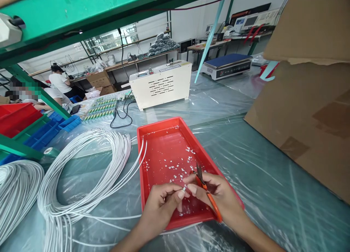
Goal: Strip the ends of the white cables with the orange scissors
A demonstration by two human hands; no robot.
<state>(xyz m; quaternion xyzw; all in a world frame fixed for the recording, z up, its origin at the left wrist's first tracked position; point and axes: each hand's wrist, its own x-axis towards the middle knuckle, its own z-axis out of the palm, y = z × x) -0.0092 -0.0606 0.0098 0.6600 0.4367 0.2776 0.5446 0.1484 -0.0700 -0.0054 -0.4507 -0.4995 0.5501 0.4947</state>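
Plastic-covered table (246,164), one red tray (153,172), one scissors (207,193), two hands (161,204)

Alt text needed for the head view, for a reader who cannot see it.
Over a red tray strewn with white scraps, the left hand pinches a white cable end while the right hand holds orange-handled scissors. Coils of white cable lie left of the tray on a plastic-covered table, a cardboard box to the right.

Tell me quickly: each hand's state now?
Left hand: pinches the thin white wire end.
Right hand: holds the orange-handled scissors, also touches the wire end.
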